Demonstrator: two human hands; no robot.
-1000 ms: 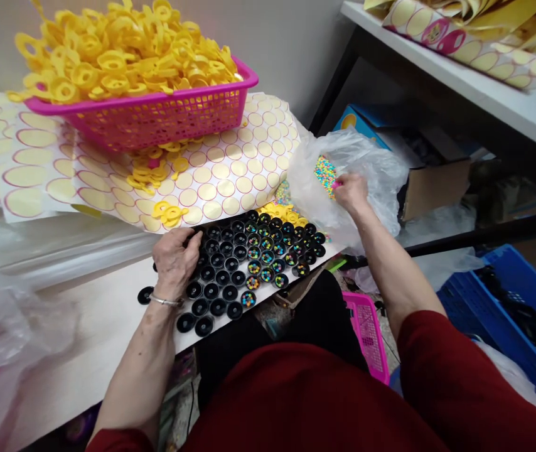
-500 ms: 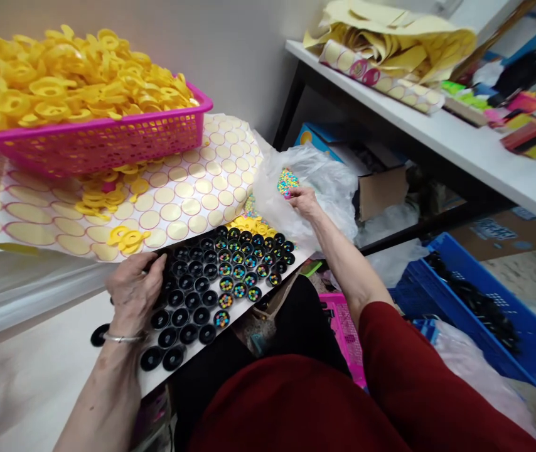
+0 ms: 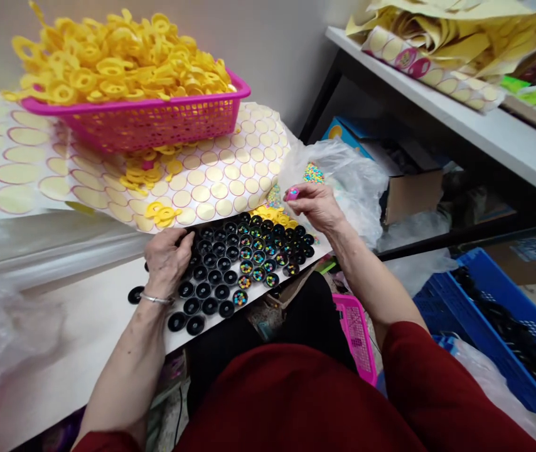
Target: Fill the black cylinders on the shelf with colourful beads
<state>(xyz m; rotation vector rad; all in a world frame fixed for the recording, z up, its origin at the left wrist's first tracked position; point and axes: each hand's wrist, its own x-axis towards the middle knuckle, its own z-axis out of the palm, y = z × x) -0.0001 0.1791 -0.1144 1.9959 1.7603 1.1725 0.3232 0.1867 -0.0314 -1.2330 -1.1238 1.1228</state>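
1. Head view: the right hand (image 3: 317, 206) pinches a small pink scoop (image 3: 292, 193) just above the far right corner of the block of black caps (image 3: 230, 267), fingers clamped on it
2. The left hand (image 3: 168, 258) rests on the block's left edge, fingers curled down against the caps
3. Judgement: pouring goes best low over one empty cap, with the left hand bracing the rows so none slides
4. The caps are round, glossy, shallow plastic; those toward the right hold tiny pastel candy beads (image 3: 251, 257)
5. The clear bag (image 3: 357, 182) to the right is thin, crinkled film; the pink basket (image 3: 155, 119) is rigid mesh heaped with yellow rings (image 3: 117, 59)
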